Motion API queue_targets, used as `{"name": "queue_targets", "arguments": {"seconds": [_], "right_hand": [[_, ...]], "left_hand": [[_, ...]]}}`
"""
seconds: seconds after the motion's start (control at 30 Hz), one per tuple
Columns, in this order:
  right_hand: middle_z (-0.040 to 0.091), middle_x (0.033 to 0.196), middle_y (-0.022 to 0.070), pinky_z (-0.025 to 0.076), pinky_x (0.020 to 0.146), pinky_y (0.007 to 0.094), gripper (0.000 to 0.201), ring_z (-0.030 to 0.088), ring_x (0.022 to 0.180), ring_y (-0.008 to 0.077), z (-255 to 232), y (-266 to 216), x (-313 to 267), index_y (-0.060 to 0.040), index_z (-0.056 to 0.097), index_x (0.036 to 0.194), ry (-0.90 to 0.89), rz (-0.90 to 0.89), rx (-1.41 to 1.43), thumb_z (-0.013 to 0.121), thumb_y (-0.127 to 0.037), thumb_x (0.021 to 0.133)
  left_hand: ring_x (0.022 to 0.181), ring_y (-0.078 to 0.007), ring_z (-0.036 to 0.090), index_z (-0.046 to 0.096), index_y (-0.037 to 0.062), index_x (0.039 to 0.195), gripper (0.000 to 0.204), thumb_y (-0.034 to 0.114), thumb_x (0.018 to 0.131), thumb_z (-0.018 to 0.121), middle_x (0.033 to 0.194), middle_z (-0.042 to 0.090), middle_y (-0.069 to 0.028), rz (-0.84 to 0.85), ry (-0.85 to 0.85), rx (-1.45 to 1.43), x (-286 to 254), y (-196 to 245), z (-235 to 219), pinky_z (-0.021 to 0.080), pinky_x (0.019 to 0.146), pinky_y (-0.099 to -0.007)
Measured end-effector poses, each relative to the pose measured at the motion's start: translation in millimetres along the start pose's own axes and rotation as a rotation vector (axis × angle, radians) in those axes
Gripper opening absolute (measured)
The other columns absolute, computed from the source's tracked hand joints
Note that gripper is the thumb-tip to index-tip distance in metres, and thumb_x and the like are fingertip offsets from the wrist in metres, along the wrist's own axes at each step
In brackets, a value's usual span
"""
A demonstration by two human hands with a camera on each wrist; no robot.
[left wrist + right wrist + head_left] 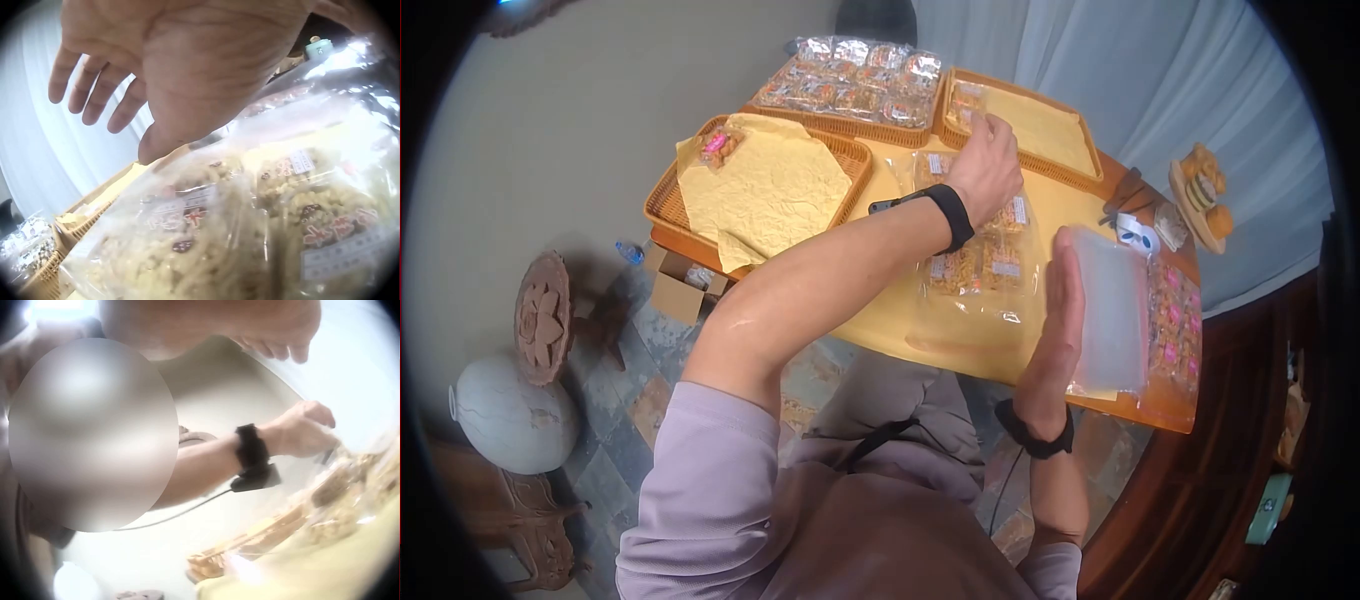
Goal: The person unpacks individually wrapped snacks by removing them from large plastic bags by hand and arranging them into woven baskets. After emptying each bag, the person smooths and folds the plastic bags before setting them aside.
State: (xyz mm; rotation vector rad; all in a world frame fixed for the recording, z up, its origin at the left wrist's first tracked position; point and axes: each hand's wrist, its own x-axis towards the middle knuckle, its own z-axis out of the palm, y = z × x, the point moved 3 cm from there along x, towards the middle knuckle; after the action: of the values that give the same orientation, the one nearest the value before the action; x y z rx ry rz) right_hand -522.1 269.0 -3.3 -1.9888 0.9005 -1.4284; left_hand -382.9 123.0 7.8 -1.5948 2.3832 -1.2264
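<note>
My left hand (pixel 988 168) reaches over a large clear plastic bag (pixel 975 305) lying on the yellow-covered table. Inside are several labelled packs of golden, noodle-like snack (pixel 200 231). In the left wrist view the palm faces the camera, with loosely extended fingers (pixel 94 103) spread above the packs and nothing in them. My right hand (pixel 1062 315) is held edge-on between that bag and a stack of translucent plastic bags (pixel 1112 310). Its fingers look straight in the head view. The right wrist view shows the right hand (pixel 250 322) at the top, blurred.
A wicker tray (pixel 858 172) lined with yellow paper bears one pink-labelled pack (pixel 720 147). Behind stand a tray of wrapped packs (pixel 855 80) and another paper-lined tray (pixel 1090 160). Pink-labelled packs (pixel 1175 330) lie at the right edge, near a white-and-blue object (pixel 1137 235).
</note>
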Motion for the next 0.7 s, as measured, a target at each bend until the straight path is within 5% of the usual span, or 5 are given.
{"name": "queue_targets", "arguments": {"seconds": [0.17, 0.27, 0.37, 0.47, 0.7], "right_hand": [[0.025, 0.166, 0.0284, 0.018, 0.126, 0.0558, 0.114, 0.025, 0.154, 0.0451, 4, -66, -35, -0.0010, 0.022, 0.162, -0.336, 0.291, 0.995, 0.032, -0.089, 0.090], [0.029, 0.168, 0.0134, 0.026, 0.125, 0.0328, 0.066, 0.033, 0.153, 0.0174, -16, -116, -36, 0.0027, 0.018, 0.163, -0.838, 0.971, 1.104, 0.031, -0.037, 0.112], [0.030, 0.151, 0.0493, 0.024, 0.122, 0.0562, 0.102, 0.027, 0.149, 0.0561, 4, -144, -82, 0.0059, 0.019, 0.161, -0.463, 0.053, 1.687, 0.049, -0.069, 0.099], [0.013, 0.157, 0.0498, 0.012, 0.124, 0.0563, 0.123, 0.006, 0.153, 0.0559, 14, -131, -80, 0.0034, 0.001, 0.163, -0.590, -0.215, 1.796, 0.044, -0.085, 0.090], [0.034, 0.159, 0.0337, 0.027, 0.122, 0.0551, 0.103, 0.031, 0.151, 0.0463, -11, -71, -69, 0.0044, 0.024, 0.159, -0.181, 0.075, 1.160, 0.059, -0.067, 0.094]], "left_hand": [[0.119, -0.0361, 0.057, 0.079, 0.0086, 0.106, 0.029, 0.027, 0.094, 0.060, 0.113, 0.071, -0.0153, 0.118, 0.120, -0.045, -19, 19, -13, 0.043, 0.098, -0.0565], [0.109, -0.0278, 0.059, 0.072, 0.0025, 0.096, 0.020, 0.016, 0.083, 0.065, 0.102, 0.066, -0.0115, 0.091, 0.133, -0.320, -39, 6, -29, 0.047, 0.098, -0.0428], [0.104, -0.0263, 0.059, 0.070, 0.0014, 0.096, 0.021, 0.012, 0.078, 0.067, 0.100, 0.064, -0.0105, 0.098, 0.145, -0.436, -64, -6, -34, 0.049, 0.094, -0.0392], [0.100, -0.0256, 0.060, 0.068, 0.0003, 0.099, 0.025, 0.010, 0.076, 0.068, 0.098, 0.063, -0.0097, 0.150, 0.187, -0.500, -97, -4, -35, 0.051, 0.089, -0.0382], [0.090, -0.0225, 0.061, 0.070, -0.0020, 0.098, 0.028, 0.012, 0.075, 0.065, 0.090, 0.063, -0.0081, 0.379, 0.169, -0.903, -192, 36, -75, 0.051, 0.081, -0.0337]]}}
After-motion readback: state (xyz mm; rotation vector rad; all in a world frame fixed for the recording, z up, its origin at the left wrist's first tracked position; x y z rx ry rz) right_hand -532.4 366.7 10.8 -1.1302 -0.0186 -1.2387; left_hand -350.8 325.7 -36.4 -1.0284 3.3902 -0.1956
